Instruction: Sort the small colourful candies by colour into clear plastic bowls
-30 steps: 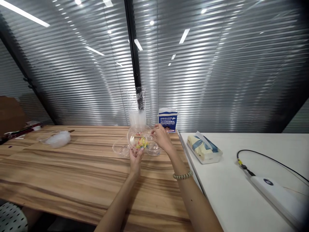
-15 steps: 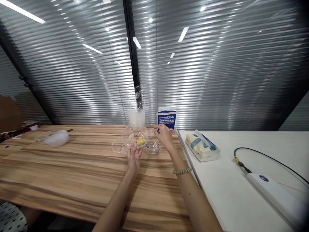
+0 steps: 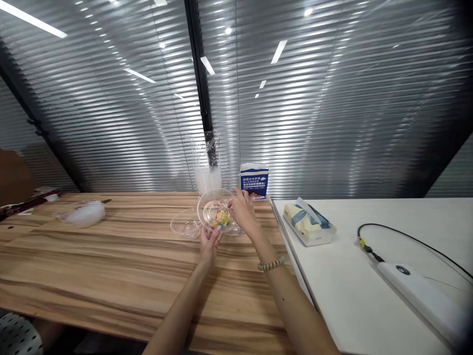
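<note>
My left hand (image 3: 210, 239) grips a clear plastic bowl (image 3: 204, 217) from below, fingers and thumb at its near edge. The bowl is tilted toward me. Small yellow, red and blue pieces (image 3: 222, 217) lie in it, too small to name. At the bowl's right rim is my right hand (image 3: 244, 209), its fingers drawn together; whatever they hold is hidden. Part of another clear bowl (image 3: 237, 231) shows behind the held one. To the left, a clear round lid or dish (image 3: 182, 224) rests on the wooden table (image 3: 121, 276).
Behind the bowl stands a clear bag of stacked plastic containers (image 3: 207, 178), beside a blue-and-white packet (image 3: 254, 181). A tissue pack (image 3: 308, 222) and a white device with a cable (image 3: 410, 276) are on the white table at right. Farther left lies a whitish plastic bundle (image 3: 86, 214).
My left hand has brought the bowl rightward, over the bowl behind it. My right hand has shifted slightly left to the held bowl's rim.
</note>
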Motion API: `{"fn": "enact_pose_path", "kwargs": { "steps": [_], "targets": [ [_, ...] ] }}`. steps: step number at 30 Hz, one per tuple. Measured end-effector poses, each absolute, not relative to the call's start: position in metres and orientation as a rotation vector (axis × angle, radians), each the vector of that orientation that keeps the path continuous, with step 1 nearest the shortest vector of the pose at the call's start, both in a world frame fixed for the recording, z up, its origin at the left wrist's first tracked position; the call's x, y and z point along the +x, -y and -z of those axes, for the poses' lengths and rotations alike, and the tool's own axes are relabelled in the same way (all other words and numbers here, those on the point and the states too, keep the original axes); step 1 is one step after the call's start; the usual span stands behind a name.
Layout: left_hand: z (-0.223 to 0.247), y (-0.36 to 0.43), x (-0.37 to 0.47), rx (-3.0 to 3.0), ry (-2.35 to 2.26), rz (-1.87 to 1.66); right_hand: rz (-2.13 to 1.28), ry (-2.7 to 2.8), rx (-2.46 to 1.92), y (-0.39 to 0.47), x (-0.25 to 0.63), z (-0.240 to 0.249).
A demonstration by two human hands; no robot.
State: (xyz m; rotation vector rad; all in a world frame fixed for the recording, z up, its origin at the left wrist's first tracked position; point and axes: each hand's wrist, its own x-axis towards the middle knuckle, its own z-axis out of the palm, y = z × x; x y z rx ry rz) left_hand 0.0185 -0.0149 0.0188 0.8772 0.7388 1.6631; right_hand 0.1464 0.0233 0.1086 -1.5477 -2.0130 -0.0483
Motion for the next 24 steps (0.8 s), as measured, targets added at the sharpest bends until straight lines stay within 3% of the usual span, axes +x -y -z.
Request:
{"fn": "enact_pose_path", "kwargs": {
  "steps": [24],
  "targets": [
    [-0.0153, 0.0172, 0.0188, 0.949, -0.784, -1.676, -0.066, 1.972, -1.526, -0.0294, 0.1404, -0.0979]
  ]
}}
